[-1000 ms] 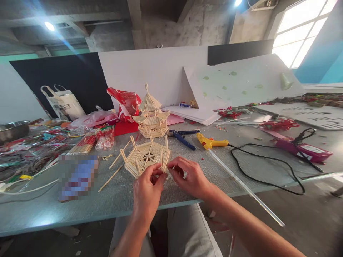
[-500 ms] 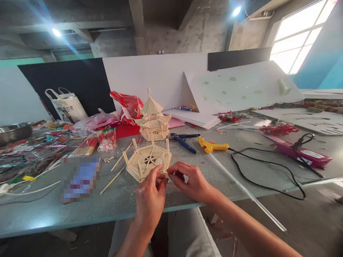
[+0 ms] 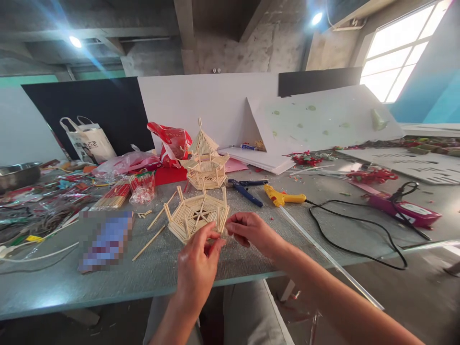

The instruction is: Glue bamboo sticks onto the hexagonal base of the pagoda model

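Observation:
A flat hexagonal base of thin wooden sticks, with short stick posts standing along its rim, lies on the table in front of me. My left hand is at its near right edge, thumb and index finger curled close together. Just to the right, beside the base's right corner, my right hand has its fingertips pinched. Whatever is between the fingers of either hand is too small or hidden to make out. Behind the base stands a small stick pagoda with a pointed roof.
Right of the pagoda lie blue-handled pliers and a yellow glue gun, its black cord running right. A clear glue stick overhangs the table's front edge. Loose sticks and a blurred-out blue item lie left, near bagged sticks.
My hands have parted slightly at the base's near right corner. The right hand has risen a little, and the left has shifted slightly left. The base and tools stay in place.

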